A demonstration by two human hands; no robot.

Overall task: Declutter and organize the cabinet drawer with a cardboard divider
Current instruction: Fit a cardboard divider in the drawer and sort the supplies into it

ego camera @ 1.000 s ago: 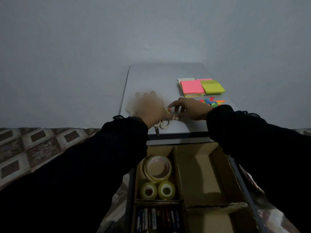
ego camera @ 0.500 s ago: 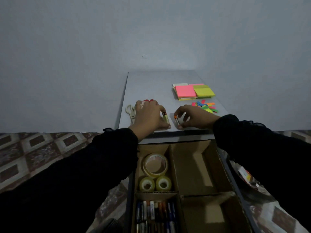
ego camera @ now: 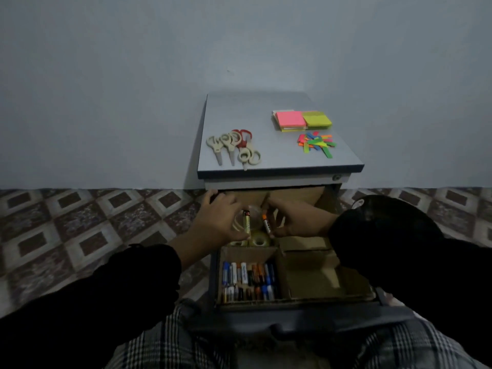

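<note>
My left hand [ego camera: 221, 222] pinches green battery [ego camera: 247, 222], right hand [ego camera: 295, 222] pinches orange-tipped battery [ego camera: 266, 223], both over tape rolls [ego camera: 259, 239] in drawer [ego camera: 306, 315]. Scissors [ego camera: 234, 146], sticky notes [ego camera: 302, 120] on cabinet top [ego camera: 266, 102]. Labels unreadable.

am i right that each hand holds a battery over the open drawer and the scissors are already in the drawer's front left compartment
Not quite. The head view shows the scissors lying on the cabinet top, not in the drawer. The front left compartment holds batteries. The rest stands: the left hand holds a yellow-green battery and the right hand holds an orange-tipped battery over the open drawer.
</note>
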